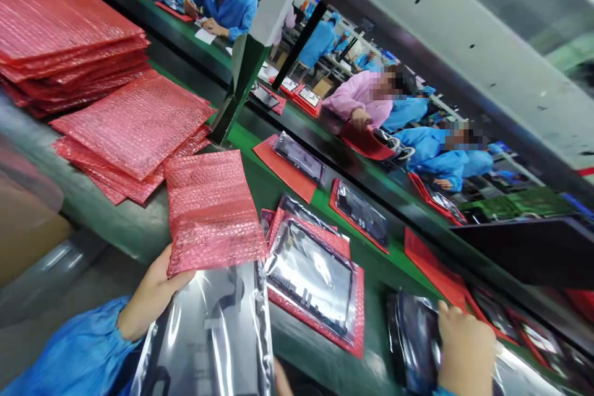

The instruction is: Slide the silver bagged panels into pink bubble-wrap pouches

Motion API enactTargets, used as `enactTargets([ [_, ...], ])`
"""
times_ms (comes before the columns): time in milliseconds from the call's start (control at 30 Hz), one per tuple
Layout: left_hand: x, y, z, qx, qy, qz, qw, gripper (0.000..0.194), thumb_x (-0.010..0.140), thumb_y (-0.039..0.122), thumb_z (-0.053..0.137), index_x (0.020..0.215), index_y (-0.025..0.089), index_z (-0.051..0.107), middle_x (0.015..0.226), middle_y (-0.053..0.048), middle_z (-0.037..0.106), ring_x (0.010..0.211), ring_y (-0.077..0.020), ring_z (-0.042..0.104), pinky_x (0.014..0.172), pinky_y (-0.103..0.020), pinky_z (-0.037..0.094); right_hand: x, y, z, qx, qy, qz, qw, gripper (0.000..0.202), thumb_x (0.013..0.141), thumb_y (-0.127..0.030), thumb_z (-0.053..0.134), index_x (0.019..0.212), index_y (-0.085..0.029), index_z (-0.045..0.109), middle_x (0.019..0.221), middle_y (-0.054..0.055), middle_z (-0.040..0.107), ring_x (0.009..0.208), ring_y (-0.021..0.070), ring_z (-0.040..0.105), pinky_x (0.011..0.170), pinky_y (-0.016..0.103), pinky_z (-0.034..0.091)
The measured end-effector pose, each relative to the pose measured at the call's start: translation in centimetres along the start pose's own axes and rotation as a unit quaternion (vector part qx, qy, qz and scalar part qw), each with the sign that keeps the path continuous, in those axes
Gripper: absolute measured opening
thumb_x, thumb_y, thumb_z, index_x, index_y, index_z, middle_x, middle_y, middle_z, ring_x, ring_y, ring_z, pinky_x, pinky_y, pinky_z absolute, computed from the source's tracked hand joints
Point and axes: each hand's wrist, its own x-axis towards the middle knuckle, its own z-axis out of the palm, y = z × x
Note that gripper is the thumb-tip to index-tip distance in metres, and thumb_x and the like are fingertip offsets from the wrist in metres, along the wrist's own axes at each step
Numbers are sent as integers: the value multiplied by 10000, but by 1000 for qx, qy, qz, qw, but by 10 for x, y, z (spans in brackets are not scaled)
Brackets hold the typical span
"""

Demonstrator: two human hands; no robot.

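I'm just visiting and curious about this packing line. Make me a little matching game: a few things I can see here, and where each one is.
Things:
1. red bubble bag
2. stack of red bubble bags
3. shiny dark packet
4. person in pink coat

Places:
A. under the right hand
B. held up in the left hand
C. far side of the green belt
D. piled at upper left

Pairs: 1-B, 2-D, 3-A, 4-C
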Motion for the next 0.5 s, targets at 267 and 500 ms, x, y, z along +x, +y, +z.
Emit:
enactTargets([
  [267,-13,8,-12,52,-30,19,998,609,593,443,686,1117,137,625,1202,-123,667,1216,-312,553,1099,-428,379,74,5,88,-85,128,-123,980,569,826,-627,536,1138,-167,656,686,77,659,547,193,583,505,282,491],
  [500,-28,-29,-40,174,131,47,975,489,751,571,442,928,171,660,1033,-116,718,1031,-279,647,956,-381,485,49,73,89,-360,117,-319,869,251,909,-332,499,978,-285,736,792,74,701,682,246,673,548,302,542],
])
